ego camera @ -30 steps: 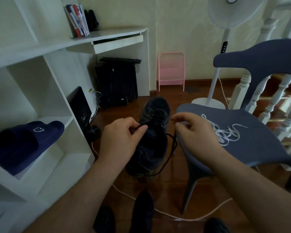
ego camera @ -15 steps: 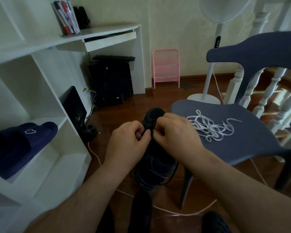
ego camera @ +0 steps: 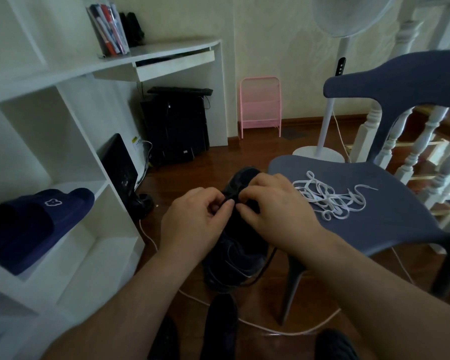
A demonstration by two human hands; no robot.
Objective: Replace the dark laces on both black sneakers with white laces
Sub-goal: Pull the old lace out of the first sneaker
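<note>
The person holds 1 black sneaker up in front of them, above the wood floor and just beside the blue chair. The left hand has its fingers curled and pinches the dark lace at the top of the shoe, and the right hand curls in close to pinch there too, fingertips almost touching. The white laces lie in a loose pile on the chair seat, near the right hand.

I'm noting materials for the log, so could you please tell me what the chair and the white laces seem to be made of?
Chair: likely moulded plastic, matte blue-grey; seat and legs look like one smooth piece.
White laces: probably woven fabric; flat, limp bands lying in a loose tangle on the seat.
</note>
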